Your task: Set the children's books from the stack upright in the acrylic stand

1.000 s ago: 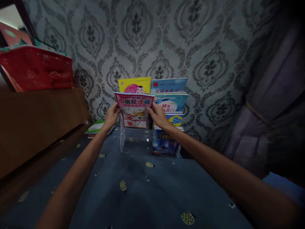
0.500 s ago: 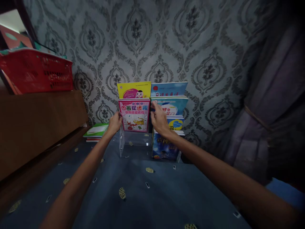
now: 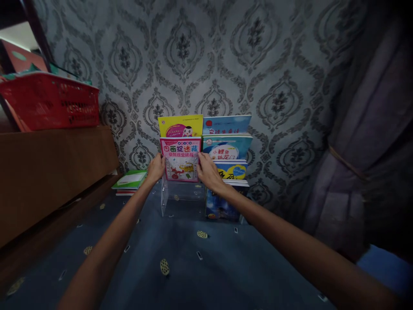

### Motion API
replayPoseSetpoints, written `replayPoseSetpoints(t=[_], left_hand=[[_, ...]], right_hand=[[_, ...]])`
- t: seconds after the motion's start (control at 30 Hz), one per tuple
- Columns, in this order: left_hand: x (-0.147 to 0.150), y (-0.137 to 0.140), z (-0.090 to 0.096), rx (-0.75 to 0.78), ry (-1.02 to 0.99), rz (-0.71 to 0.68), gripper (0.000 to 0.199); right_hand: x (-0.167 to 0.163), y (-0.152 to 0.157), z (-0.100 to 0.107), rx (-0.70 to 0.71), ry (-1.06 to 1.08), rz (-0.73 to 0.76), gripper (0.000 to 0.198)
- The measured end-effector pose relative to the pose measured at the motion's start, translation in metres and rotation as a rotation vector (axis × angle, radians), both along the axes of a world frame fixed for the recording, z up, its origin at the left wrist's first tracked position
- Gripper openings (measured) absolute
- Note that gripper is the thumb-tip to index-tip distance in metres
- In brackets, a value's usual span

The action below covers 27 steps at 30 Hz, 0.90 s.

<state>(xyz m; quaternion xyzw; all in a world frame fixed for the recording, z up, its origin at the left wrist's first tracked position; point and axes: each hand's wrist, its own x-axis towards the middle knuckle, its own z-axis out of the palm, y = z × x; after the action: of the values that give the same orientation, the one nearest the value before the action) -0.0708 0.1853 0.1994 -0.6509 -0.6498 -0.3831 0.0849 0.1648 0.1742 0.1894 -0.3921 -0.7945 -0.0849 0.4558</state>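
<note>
A pink picture book stands upright in the left column of a clear acrylic book rack. At its left edge, my left hand is closed with fingers and thumb on the cover. My right hand grips the right edge, thumb on the front. Behind it rises a yellow book. The right column holds a blue book at the top, a light-blue book under it, a yellow-and-blue book, and a dark blue book partly hidden by my right wrist.
A green book tops a small stack left of the rack. A red basket sits on a brown wooden cabinet. Dark blue patterned cloth covers the surface. A tied curtain hangs at the right.
My right hand has moved left and slightly down, from the gap beside the light-blue book onto the pink book's right edge. My left hand stays at the left edge.
</note>
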Motion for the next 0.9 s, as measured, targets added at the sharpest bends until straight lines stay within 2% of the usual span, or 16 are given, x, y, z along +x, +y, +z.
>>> replayPoseSetpoints(t=[0.13,0.3,0.67,0.9], left_hand=[[0.001,0.007,0.002,0.004,-0.004,0.015,0.029],[0.002,0.013,0.003,-0.003,-0.002,0.030,0.030],[0.005,0.014,0.005,-0.072,0.009,0.075,0.034],[0.010,0.006,0.003,-0.052,0.010,0.052,0.031]], right_hand=[[-0.006,-0.002,0.008,-0.070,-0.058,-0.082,0.040],[-0.010,-0.001,0.013,-0.085,-0.067,-0.120,0.037],[-0.018,-0.010,0.008,-0.062,-0.094,-0.133,0.038],[-0.026,0.000,0.003,-0.094,-0.146,-0.148,0.034]])
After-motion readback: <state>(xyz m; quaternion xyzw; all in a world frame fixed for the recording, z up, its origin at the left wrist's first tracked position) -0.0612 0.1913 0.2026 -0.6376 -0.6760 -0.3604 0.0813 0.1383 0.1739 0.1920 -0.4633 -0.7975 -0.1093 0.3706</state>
